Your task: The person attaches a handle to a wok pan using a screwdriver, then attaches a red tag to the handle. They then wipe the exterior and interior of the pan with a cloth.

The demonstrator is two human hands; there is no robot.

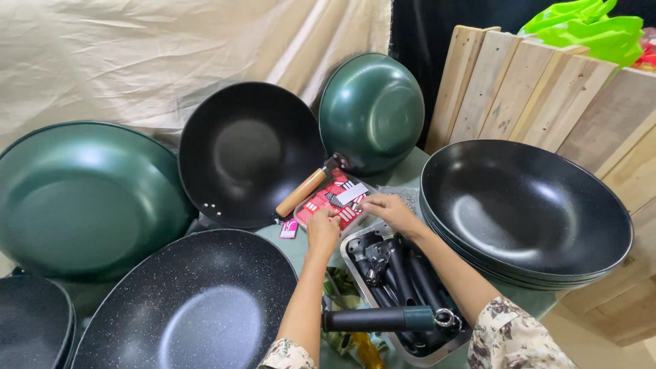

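Observation:
My left hand (322, 231) and my right hand (387, 208) both reach to a small clear tray of red and white cards (328, 202) in the middle of the table. The left fingers pinch its near edge; the right fingers touch its right side. Just below my hands a metal tray (355, 240) holds several black pan handles. One black and green handle (380, 318) lies across that tray's near end.
Woks ring the table: a green one (82, 198) at left, a black one with a wooden handle (247, 152) at the back, a green one (372, 109) leaning upright, a speckled black one (191, 301) in front, stacked black ones (526, 212) at right. Wooden planks (547, 102) stand behind.

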